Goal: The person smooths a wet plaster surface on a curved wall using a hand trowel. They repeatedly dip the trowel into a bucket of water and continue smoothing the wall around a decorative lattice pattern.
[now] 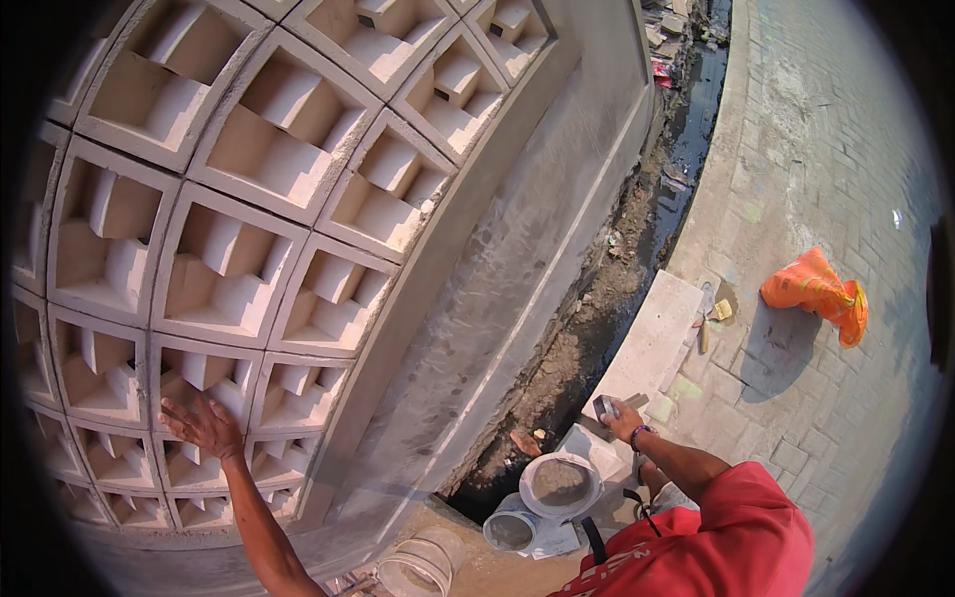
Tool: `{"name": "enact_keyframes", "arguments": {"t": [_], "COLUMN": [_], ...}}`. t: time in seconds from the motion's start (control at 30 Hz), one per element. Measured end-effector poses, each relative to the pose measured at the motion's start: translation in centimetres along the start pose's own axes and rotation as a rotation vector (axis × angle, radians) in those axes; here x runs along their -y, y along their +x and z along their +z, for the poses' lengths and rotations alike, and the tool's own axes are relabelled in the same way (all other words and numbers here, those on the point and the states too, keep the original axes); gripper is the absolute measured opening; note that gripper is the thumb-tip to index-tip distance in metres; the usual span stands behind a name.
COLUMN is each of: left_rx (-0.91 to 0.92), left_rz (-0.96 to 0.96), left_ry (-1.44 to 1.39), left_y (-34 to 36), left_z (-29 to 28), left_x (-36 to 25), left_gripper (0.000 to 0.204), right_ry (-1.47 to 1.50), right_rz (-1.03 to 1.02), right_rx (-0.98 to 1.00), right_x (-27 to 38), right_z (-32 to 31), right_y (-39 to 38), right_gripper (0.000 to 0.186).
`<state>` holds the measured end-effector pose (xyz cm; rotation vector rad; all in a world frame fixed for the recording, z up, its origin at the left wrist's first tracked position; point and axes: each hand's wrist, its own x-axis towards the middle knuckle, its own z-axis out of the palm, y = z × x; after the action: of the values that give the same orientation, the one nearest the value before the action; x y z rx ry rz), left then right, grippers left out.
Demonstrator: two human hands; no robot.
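Note:
My left hand (204,426), fingers spread, lies against the pale wall of hollow square blocks (257,164). On the other side, my right hand (625,420) is closed around a small grey block-like object (604,406); its exact kind is hidden by my fingers. Below that hand stands a white bucket (596,495) holding wet grey mortar (560,484). A smaller bucket (488,534) with grey contents is beside it.
A dark, wet ditch (686,134) runs along the smooth grey wall base (477,264). A pale slab (652,328) lies across it. On the paving (796,438) are a wooden-handled tool (704,336), a yellow sponge-like piece (721,310) and an orange sack (811,284). Another bucket (413,575) stands lower left.

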<state>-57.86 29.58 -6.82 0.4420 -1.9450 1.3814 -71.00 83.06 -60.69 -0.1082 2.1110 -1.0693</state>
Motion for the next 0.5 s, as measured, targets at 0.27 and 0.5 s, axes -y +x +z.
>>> {"name": "enact_keyframes", "arguments": {"t": [0.27,0.5], "left_rx": [0.43,1.933], "left_rz": [-0.216,-0.317], "left_ry": [-0.577,-1.278], "left_y": [-9.4,-41.4], "left_z": [-16.4,-41.6], "left_x": [-10.8,-27.7], "left_gripper": [0.049,0.055], "right_ry": [-0.263,-0.064], "right_rz": [0.752,0.312], "right_rx": [-0.746,-0.523], "right_x": [-22.7,-29.6], "right_z": [-32.5,-26.7], "right_y": [-13.8,-16.3], "right_gripper": [0.046,0.063]}}
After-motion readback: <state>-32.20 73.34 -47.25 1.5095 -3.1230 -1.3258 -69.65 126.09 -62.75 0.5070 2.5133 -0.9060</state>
